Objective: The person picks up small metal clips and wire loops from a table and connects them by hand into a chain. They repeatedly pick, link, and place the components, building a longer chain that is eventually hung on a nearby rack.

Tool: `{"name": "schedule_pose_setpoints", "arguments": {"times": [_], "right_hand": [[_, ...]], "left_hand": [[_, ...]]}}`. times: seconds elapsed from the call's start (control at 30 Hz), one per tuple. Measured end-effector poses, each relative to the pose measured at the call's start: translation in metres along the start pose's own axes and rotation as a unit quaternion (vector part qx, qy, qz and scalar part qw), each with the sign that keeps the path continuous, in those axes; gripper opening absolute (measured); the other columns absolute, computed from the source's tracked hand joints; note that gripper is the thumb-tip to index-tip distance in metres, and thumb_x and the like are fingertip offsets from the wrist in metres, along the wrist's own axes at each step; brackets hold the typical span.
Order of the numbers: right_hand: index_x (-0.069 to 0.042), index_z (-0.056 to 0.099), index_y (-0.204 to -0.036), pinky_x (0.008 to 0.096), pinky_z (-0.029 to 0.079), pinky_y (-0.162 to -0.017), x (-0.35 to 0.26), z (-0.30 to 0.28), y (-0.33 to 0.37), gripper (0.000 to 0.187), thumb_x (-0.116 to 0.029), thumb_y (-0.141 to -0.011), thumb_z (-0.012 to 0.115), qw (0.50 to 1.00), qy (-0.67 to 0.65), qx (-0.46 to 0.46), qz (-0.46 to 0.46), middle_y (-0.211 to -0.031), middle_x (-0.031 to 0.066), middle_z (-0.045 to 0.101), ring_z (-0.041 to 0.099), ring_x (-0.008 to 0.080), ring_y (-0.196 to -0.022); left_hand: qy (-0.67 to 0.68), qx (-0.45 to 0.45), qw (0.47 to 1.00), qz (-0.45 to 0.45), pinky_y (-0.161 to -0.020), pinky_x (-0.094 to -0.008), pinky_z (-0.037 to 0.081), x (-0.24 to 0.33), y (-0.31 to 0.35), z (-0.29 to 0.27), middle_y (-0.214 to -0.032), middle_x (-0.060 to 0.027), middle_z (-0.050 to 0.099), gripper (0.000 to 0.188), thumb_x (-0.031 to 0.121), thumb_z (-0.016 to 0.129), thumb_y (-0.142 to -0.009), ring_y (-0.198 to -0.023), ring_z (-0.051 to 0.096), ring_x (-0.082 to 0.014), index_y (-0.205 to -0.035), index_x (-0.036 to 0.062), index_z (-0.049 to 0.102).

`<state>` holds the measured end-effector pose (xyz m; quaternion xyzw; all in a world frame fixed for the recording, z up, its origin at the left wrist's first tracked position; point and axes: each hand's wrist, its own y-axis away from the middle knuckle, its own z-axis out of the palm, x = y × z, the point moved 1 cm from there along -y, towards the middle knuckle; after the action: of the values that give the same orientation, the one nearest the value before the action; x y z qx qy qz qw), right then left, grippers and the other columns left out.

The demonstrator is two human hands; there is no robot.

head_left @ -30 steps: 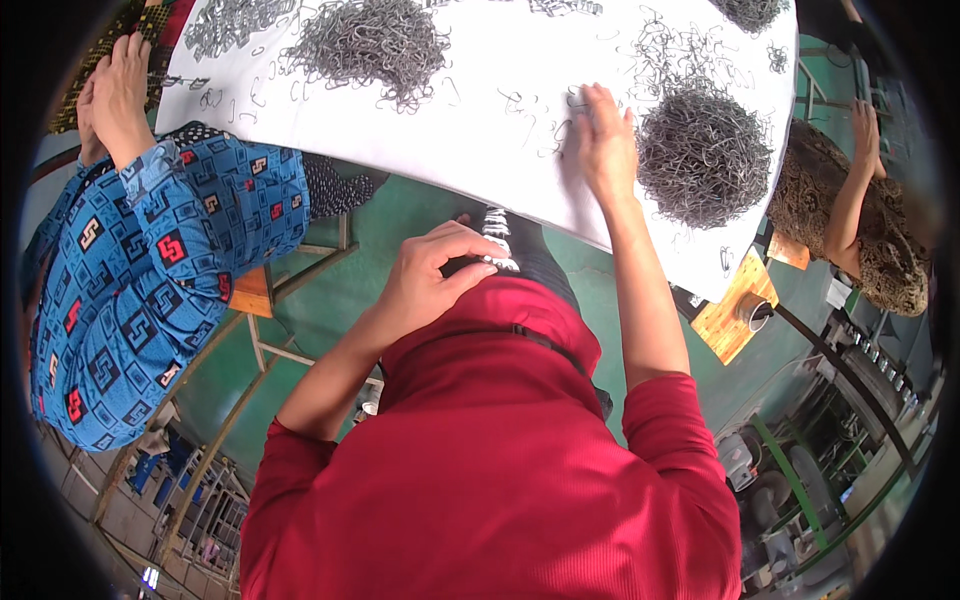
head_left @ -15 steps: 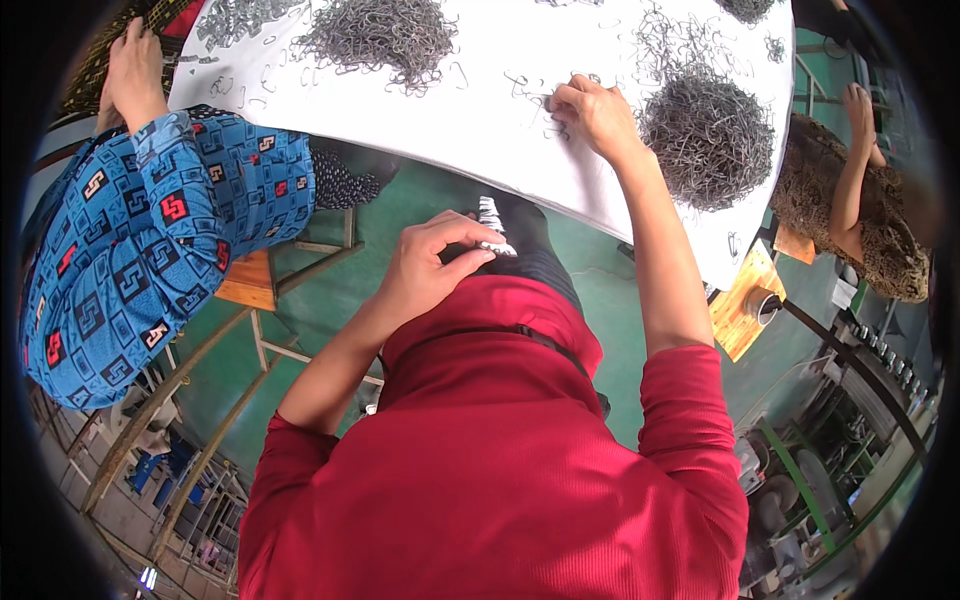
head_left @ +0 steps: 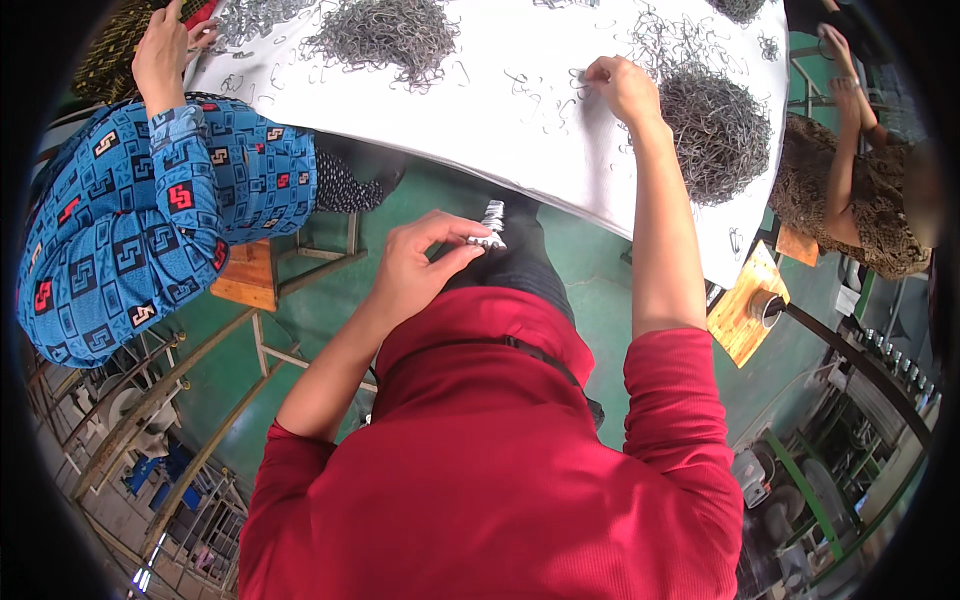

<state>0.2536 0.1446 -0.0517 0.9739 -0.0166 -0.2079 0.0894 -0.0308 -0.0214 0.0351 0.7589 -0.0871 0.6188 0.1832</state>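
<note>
My left hand (head_left: 422, 258) is over my lap, thumb and fingers pinched on a short row of shiny metal wire hooks (head_left: 493, 222) stacked closely together. Across the white table (head_left: 440, 130), my right hand (head_left: 630, 95) reaches in with its fingertips pressed together at the surface. Small dark wire pieces lie by those fingertips; whether one is between them is too small to tell. Loose wire hooks (head_left: 540, 98) are scattered left of my right hand. Just to its right rises a big heap of grey wire hooks (head_left: 715, 135).
Another heap of hooks (head_left: 385, 40) lies farther left on the table. A person in a blue patterned garment (head_left: 130, 220) sits at my left, and a person in brown (head_left: 850, 200) at my right. A wooden stool (head_left: 745, 315) bearing a metal cup (head_left: 766, 306) stands beyond the table's right corner.
My right hand has moved right and slightly farther over the table, its fingers still together. My left hand has shifted slightly left with the hooks. The hands of both people beside me have moved.
</note>
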Motion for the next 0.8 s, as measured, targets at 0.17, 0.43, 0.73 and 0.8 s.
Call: {"name": "schedule_pose_setpoints", "arguments": {"times": [0.17, 0.43, 0.73, 0.8], "right_hand": [[-0.016, 0.063, -0.087, 0.0364, 0.048, -0.074, 0.000, 0.000, 0.002, 0.016, -0.009, -0.081, 0.049, 0.981, 0.166, -0.014, -0.102, -0.091, 0.0058, 0.055, 0.060, 0.0243, -0.084], [-0.005, 0.062, -0.091, 0.0288, 0.049, -0.068, 0.007, 0.007, 0.041, 0.010, -0.007, -0.082, 0.059, 0.949, -0.305, -0.039, 0.072, -0.085, 0.0075, 0.064, 0.060, 0.0151, -0.073], [0.001, 0.058, -0.094, 0.0185, 0.051, -0.059, -0.020, 0.005, 0.111, 0.011, -0.008, -0.086, 0.056, 0.713, -0.678, -0.084, 0.158, -0.084, 0.0074, 0.062, 0.060, 0.0098, -0.065], [0.000, 0.060, -0.090, 0.0195, 0.046, -0.054, -0.050, -0.008, 0.135, 0.011, -0.008, -0.083, 0.061, 0.720, -0.671, -0.081, 0.158, -0.081, 0.0078, 0.063, 0.058, 0.0107, -0.063]], "left_hand": [[-0.009, 0.007, 1.000, 0.001, -0.072, -0.0267, 0.049, 0.002, 0.004, -0.003, -0.087, -0.0082, 0.065, 0.019, -0.002, 0.064, -0.074, -0.076, 0.062, -0.0156, -0.092, 0.0025, 0.065], [-0.001, -0.013, 1.000, -0.009, -0.076, -0.0231, 0.048, -0.003, 0.008, -0.006, -0.095, -0.0078, 0.064, 0.020, -0.004, 0.060, -0.080, -0.085, 0.062, -0.0116, -0.099, -0.0012, 0.061], [0.053, -0.021, 0.998, -0.040, -0.077, -0.0222, 0.047, -0.006, 0.000, -0.004, -0.099, -0.0074, 0.063, 0.021, -0.003, 0.060, -0.081, -0.087, 0.061, -0.0107, -0.102, -0.0022, 0.059], [0.055, -0.014, 0.998, -0.025, -0.078, -0.0223, 0.047, -0.007, -0.002, -0.003, -0.098, -0.0072, 0.063, 0.021, -0.003, 0.060, -0.081, -0.087, 0.061, -0.0103, -0.102, -0.0022, 0.059]]}}
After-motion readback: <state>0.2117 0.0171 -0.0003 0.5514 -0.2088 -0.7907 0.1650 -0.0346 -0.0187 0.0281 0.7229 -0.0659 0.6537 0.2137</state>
